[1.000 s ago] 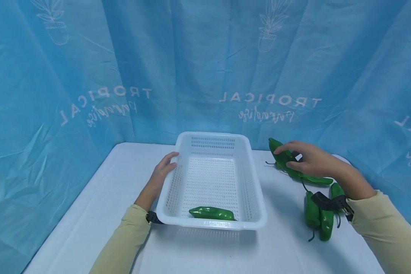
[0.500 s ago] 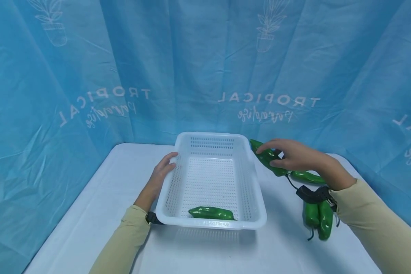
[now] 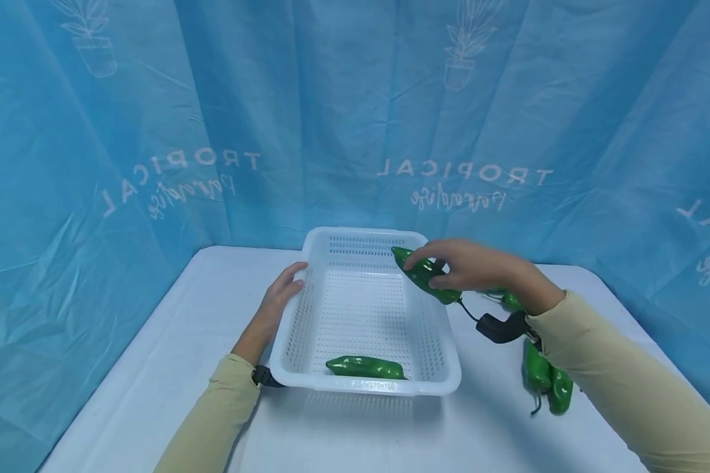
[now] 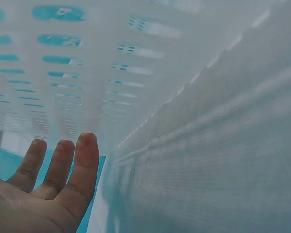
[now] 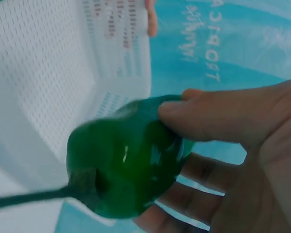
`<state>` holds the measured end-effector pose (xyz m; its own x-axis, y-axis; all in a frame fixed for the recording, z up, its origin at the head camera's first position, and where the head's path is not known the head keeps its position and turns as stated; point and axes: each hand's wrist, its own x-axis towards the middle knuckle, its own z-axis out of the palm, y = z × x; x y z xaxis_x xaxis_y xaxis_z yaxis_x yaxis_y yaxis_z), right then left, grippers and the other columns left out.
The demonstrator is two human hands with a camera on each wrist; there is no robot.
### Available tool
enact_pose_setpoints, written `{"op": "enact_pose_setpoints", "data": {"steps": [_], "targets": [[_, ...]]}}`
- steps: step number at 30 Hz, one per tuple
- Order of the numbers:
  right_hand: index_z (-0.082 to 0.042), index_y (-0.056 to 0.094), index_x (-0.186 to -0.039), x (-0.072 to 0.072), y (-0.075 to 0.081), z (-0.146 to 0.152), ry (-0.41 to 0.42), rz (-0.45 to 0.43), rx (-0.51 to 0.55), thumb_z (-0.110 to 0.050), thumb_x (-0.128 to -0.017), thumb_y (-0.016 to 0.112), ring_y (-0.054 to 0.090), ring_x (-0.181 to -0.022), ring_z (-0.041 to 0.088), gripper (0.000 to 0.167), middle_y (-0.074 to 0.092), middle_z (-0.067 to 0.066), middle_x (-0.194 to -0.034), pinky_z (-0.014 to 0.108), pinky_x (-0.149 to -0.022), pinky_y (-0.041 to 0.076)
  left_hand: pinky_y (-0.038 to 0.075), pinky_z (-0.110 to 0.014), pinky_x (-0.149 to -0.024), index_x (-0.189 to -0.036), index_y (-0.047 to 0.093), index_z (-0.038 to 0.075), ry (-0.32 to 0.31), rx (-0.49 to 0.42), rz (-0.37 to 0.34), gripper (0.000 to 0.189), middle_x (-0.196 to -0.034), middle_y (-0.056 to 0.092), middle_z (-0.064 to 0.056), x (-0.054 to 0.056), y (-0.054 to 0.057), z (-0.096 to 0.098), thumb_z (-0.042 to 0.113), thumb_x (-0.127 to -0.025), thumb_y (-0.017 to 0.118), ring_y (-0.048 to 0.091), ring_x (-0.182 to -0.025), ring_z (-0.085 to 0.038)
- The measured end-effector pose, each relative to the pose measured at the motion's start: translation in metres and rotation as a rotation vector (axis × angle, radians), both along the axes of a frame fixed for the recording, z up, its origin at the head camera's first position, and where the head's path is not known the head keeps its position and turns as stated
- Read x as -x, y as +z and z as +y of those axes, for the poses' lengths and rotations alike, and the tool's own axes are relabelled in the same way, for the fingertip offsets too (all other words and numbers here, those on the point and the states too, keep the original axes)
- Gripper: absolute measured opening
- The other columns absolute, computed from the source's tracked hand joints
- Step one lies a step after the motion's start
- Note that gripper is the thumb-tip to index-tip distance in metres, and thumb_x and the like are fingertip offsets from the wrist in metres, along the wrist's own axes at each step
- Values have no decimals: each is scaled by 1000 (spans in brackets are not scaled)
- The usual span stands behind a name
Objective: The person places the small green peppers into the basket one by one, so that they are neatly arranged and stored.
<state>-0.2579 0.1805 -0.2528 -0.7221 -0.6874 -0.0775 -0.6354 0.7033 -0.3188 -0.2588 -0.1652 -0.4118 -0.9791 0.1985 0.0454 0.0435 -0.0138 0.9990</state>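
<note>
My right hand (image 3: 464, 266) pinches a green pepper (image 3: 417, 270) between thumb and fingers, over the right side of a white plastic basket (image 3: 363, 385). In the right wrist view the pepper (image 5: 126, 160) has its stem toward the left, with the thumb along its upper side. My left hand (image 3: 278, 302) rests against the basket's left rim. Its fingers (image 4: 87, 155) look straight beside the basket's outer wall in the left wrist view. Another green pepper (image 3: 365, 368) lies inside the basket near its front wall.
Two green peppers, one on the left (image 3: 537, 368) and one on the right (image 3: 561, 392), lie on the white table (image 3: 201, 315) at the right. Another pepper (image 3: 511, 301) is partly hidden behind my right forearm. A blue curtain (image 3: 355, 131) encloses the back and sides.
My right hand has lifted the pepper off the table and carried it left, over the basket's right side. The left hand and basket have stayed in place.
</note>
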Motion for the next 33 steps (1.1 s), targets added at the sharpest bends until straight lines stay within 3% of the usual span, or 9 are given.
{"op": "enact_pose_setpoints", "data": {"steps": [4, 9, 13, 20, 33], "targets": [[-23, 62, -132, 5, -5, -17, 3, -126, -7, -8, -94, 61, 65, -118, 34, 41, 56, 13, -142, 39, -81, 62, 60, -48, -88, -151, 31, 30, 3, 7, 6, 49, -151, 41, -12, 1, -1, 0, 35, -104, 42, 55, -124, -44], [-21, 60, -134, 9, -13, -35, 62, -230, -10, -4, -95, 58, 62, -121, 35, 43, 50, 13, -146, 40, -88, 60, 60, -48, -87, -151, 31, 31, -8, 9, 7, 49, -151, 41, -13, 2, -1, 3, 35, -104, 42, 55, -124, -44], [-20, 60, -133, 11, -16, -44, 96, -244, -15, -2, -94, 59, 63, -119, 33, 43, 52, 13, -145, 40, -89, 60, 60, -48, -89, -152, 31, 31, -6, 13, 9, 49, -151, 42, -12, 2, 1, 4, 35, -104, 42, 55, -124, -43], [-22, 62, -131, 11, -24, -52, 82, -245, -20, -2, -93, 60, 65, -116, 31, 43, 55, 11, -143, 38, -86, 60, 58, -50, -92, -153, 30, 30, -1, 16, 16, 50, -151, 41, -12, 1, 4, 5, 35, -104, 41, 54, -126, -43], [-22, 58, -134, 21, -43, -63, 125, -240, -12, -2, -92, 60, 58, -127, 28, 46, 54, 7, -145, 43, -97, 56, 59, -50, -90, -152, 31, 32, 10, 2, 5, 50, -151, 42, -12, 0, -4, 2, 37, -103, 42, 53, -127, -43]]}}
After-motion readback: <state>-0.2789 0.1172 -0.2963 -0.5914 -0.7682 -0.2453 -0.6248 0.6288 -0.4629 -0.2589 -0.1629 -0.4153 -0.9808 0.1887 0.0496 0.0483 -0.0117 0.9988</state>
